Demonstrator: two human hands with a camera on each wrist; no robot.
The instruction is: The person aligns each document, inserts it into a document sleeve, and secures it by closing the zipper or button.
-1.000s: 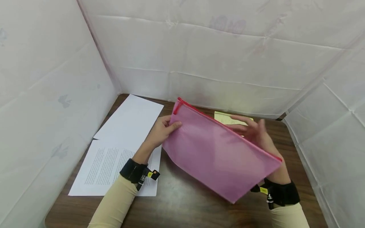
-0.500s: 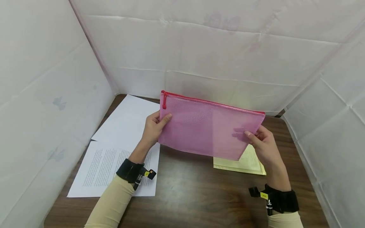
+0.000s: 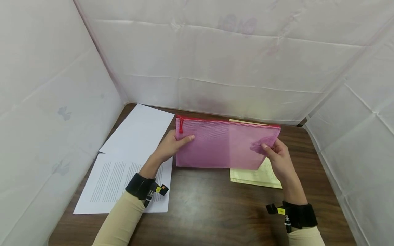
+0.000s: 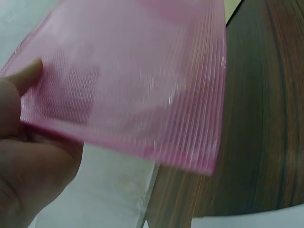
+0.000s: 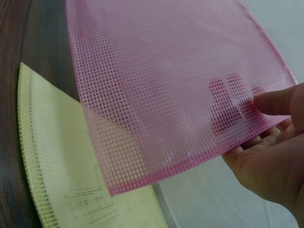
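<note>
Between the two hands, a pink mesh zipper pouch point(image 3: 226, 145) stands up on its long bottom edge, which seems to rest on the brown wooden worktop point(image 3: 200, 212); the left hand point(image 3: 170, 147) holds the pouch's left end, with the thumb on the near face and the other fingers curled behind; the right hand point(image 3: 278, 157) pinches the right end the same way, and its fingers point(image 5: 228, 102) show as dark shapes through the mesh in the right wrist view; the red zipper runs along the top edge, and its red pull point(image 3: 181, 128) hangs at the left corner; the zip looks closed all the way across, though a small gap would be hard to see; the pouch looks flat and thin, and nothing shows inside it, so it seems that nothing has been put in yet, and opening the zip is not yet done; both hands are busy just holding the pouch, and neither one is on the pull; a yellow printed sheet point(image 3: 261, 176) lies flat on the worktop behind the pouch, partly hidden by it, just beside the right hand; a blank white sheet point(image 3: 140, 131) lies at the back left; a white sheet with printed text point(image 3: 110, 184) lies nearer, partly under the left forearm; white cloth walls point(image 3: 215, 61) stand close around the worktop on three sides; nothing blocks the way from the pouch to the sheets.
</note>
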